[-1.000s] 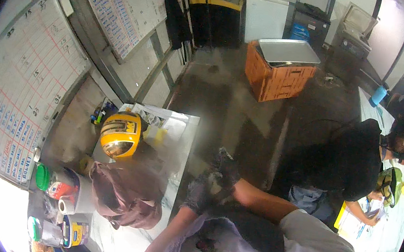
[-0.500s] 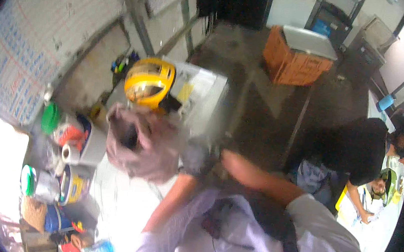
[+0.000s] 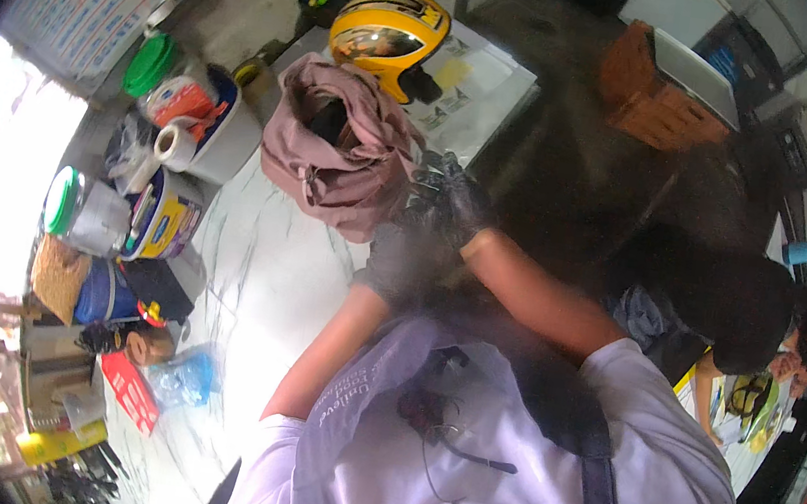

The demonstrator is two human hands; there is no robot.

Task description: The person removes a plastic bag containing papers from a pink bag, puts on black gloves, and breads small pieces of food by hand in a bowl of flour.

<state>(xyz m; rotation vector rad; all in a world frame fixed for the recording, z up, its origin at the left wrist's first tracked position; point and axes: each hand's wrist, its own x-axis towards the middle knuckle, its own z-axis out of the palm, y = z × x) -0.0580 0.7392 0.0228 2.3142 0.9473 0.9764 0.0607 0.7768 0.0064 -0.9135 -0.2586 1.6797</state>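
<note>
My left hand (image 3: 402, 260) and my right hand (image 3: 460, 204) both wear black gloves and meet in front of my chest. The right hand's fingers look stretched out, overlapping the left hand's far end. Blur and the dark background hide the left fingers. Just left of both hands, a dusty-pink cloth bag (image 3: 341, 169) sits on the white marbled table (image 3: 249, 319), its top gaping over a dark inside. It is the thing nearest my hands, and I cannot tell whether they touch it. Behind the bag rests a yellow and black helmet (image 3: 387, 33).
Along the table's left side are a green-lidded jar (image 3: 91, 212), a yellow-labelled tub (image 3: 166, 218), a paper roll (image 3: 175, 145) and a clear blue plastic bag (image 3: 181, 378). An orange crate (image 3: 659, 97) stands on the floor ahead. To the right, a person in black (image 3: 711, 295) leans over another table.
My view has swung, so the bag and helmet sit higher in the picture. My gloved hands remain together, and the right hand's fingers show more clearly.
</note>
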